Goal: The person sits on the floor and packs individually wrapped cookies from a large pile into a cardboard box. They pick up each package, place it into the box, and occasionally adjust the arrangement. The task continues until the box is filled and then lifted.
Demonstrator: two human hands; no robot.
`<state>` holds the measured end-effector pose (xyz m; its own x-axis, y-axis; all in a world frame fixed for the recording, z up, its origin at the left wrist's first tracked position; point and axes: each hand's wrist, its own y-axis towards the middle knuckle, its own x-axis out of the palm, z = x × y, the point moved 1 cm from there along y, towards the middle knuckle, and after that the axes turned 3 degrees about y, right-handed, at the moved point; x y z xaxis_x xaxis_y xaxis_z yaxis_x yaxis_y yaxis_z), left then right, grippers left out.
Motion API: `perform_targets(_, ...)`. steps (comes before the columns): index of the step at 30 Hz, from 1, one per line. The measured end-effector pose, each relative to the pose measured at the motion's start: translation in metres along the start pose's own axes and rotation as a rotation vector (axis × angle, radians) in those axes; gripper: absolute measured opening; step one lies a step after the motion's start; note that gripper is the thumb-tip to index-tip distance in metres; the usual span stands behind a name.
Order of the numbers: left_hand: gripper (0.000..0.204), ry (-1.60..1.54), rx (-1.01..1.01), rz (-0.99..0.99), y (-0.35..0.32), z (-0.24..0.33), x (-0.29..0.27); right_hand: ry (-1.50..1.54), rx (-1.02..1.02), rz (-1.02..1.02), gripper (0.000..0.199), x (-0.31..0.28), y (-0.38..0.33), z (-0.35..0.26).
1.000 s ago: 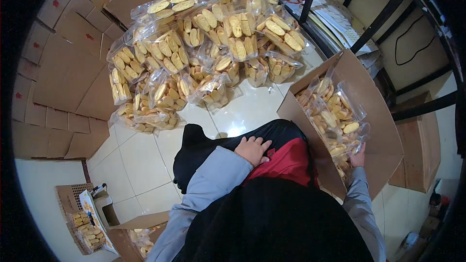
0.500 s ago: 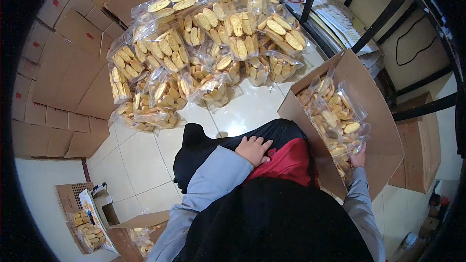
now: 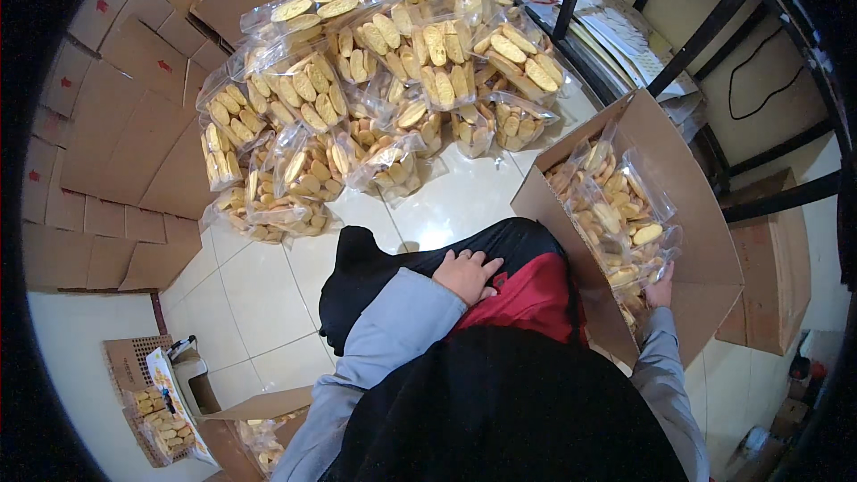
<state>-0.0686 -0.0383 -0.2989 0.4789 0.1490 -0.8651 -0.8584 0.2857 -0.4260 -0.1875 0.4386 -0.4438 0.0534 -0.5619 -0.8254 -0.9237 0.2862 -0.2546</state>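
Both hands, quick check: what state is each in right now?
Left hand: open, resting on the clothed leg, holding nothing visible.
Right hand: partly hidden against a bag of biscuits in the cardboard box; grip cannot be told.

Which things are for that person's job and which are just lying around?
Seemingly for the job:
bagged biscuits
open box holding them
right hand at the bags
probably the big bag pile

Just around:
white papers
black metal rails

Long grey sleeves [image 3: 393, 326], black top [image 3: 473, 402]
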Motion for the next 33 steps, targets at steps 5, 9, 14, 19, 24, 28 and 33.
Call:
perform_targets(5, 0.045, 0.052, 0.007, -0.081, 0.001, -0.002, 0.004, -0.014, -0.002, 0.01, 0.106, 0.0, -0.001, -0.002)
perform_targets(9, 0.048, 0.035, 0.007, -0.072, 0.003, -0.002, 0.003, 0.051, -0.112, 0.032, 0.107, 0.007, 0.009, 0.018)
perform_targets(14, 0.055, 0.006, 0.0, -0.011, 0.001, -0.001, 0.004, -0.019, -0.061, 0.028, 0.105, 0.006, 0.007, 0.013)
perform_targets(19, 0.056, 0.013, -0.004, -0.028, 0.001, 0.0, -0.001, 0.0, 0.043, 0.02, 0.105, 0.001, -0.001, -0.007)
perform_targets(24, 0.056, 0.01, 0.004, -0.018, 0.0, 0.0, 0.002, -0.081, 0.079, 0.035, 0.106, -0.001, -0.006, -0.015)
perform_targets(28, 0.056, 0.001, 0.005, -0.015, 0.001, 0.0, 0.003, -0.057, 0.014, 0.028, 0.105, 0.001, 0.0, 0.003)
perform_targets(33, 0.056, 0.012, -0.005, -0.01, 0.0, 0.0, 0.003, -0.054, 0.007, 0.014, 0.103, -0.001, -0.004, -0.007)
